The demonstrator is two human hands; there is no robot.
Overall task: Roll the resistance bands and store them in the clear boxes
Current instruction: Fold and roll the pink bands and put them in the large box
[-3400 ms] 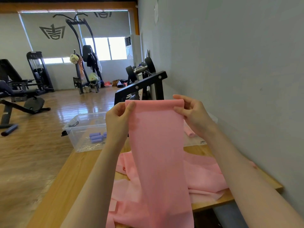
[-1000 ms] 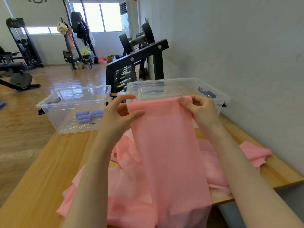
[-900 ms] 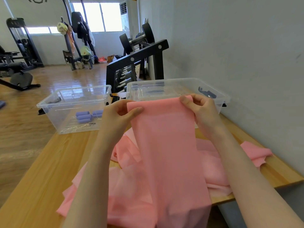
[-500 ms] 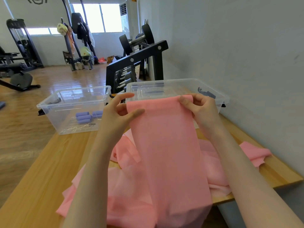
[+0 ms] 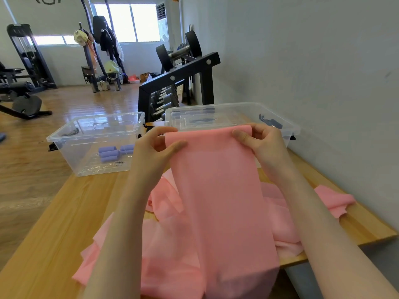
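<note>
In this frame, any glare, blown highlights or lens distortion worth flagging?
Head view: the windows are blown out white; glare streaks the wood floor and the left clear box; wide-angle bending curves the wall. The pink band and both hands look sharp.

A matt pink resistance band (image 5: pixel 218 190), thin and smooth like soft rubber sheet, hangs over a wooden table (image 5: pixel 54 229) with a satin, pale-grained top. Two clear boxes (image 5: pixel 95 145) of glossy transparent plastic catch the window light; matt purple rolls (image 5: pixel 109 153) lie in one. Behind, a black-painted metal rack (image 5: pixel 183 83) stands on a polished, reflective wood floor (image 5: pixel 90 104).
</note>
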